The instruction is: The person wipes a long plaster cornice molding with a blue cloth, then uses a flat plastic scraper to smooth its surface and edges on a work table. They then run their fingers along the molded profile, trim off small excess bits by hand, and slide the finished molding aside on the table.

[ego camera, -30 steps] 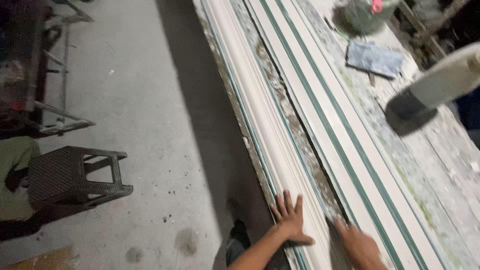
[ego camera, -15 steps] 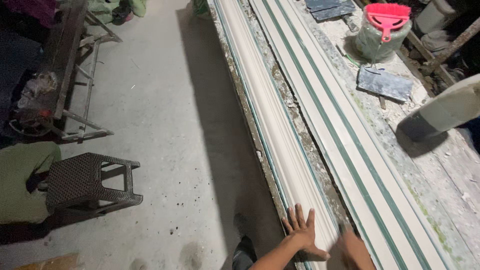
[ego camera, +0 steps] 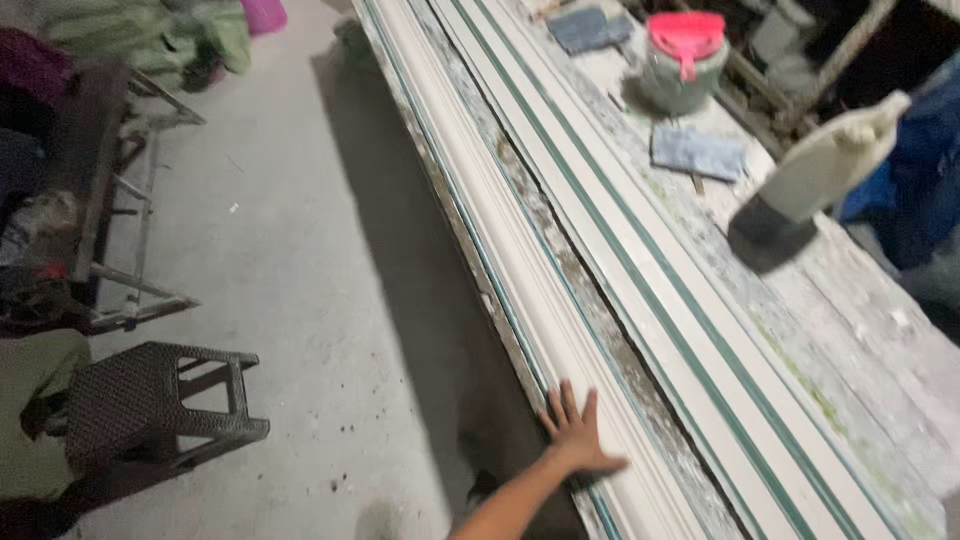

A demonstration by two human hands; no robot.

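Left hand [ego camera: 578,432] lies flat, fingers spread, grasping nothing, palm pressed on the near white moulding strip [ego camera: 520,250] running the length of the workbench [ego camera: 850,340]. Beside it lies a green-striped white strip [ego camera: 640,270]. Right hand out of view. Dark plastic stool [ego camera: 150,400] on the floor

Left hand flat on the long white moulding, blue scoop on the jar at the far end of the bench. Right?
Not quite: the scoop on the jar is pink-red, not blue, as the head view shows. The left hand does lie flat, fingers spread, on the long white moulding.
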